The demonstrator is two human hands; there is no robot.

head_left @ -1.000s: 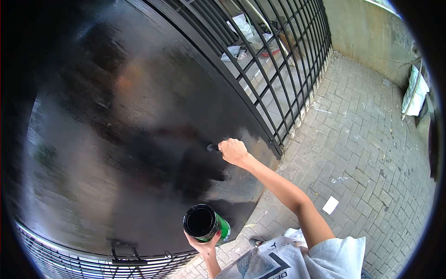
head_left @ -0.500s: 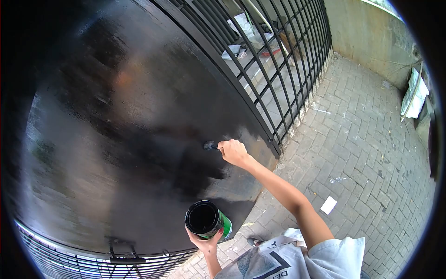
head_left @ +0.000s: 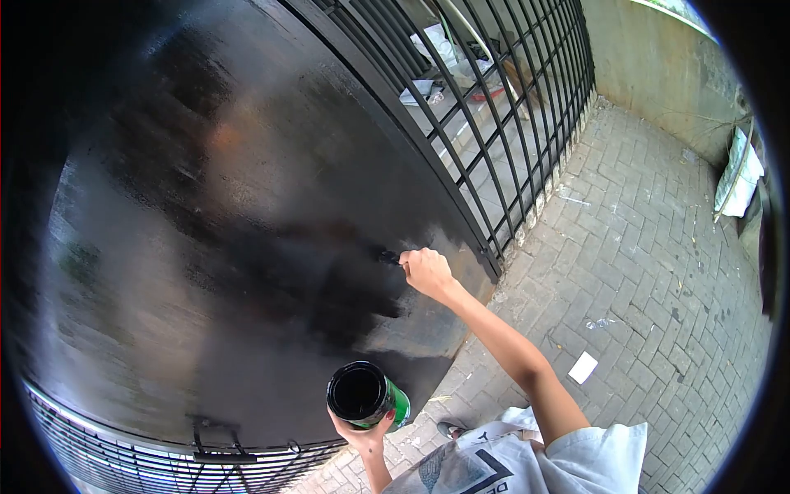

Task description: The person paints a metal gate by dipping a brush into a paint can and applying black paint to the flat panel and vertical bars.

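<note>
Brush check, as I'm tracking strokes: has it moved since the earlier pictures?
Yes: judged against the pale patch on the door, the brush has moved slightly right in the picture.

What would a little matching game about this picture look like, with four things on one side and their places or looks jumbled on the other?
Things:
1. Can
2. Brush
3. White rectangle
4. Shirt

Places and looks:
A. Lying flat on the grey paving
B. Pale, with dark print
C. In the right grip
D. Green-sided, in the left grip

Right pairs: 1-D, 2-C, 3-A, 4-B
</note>
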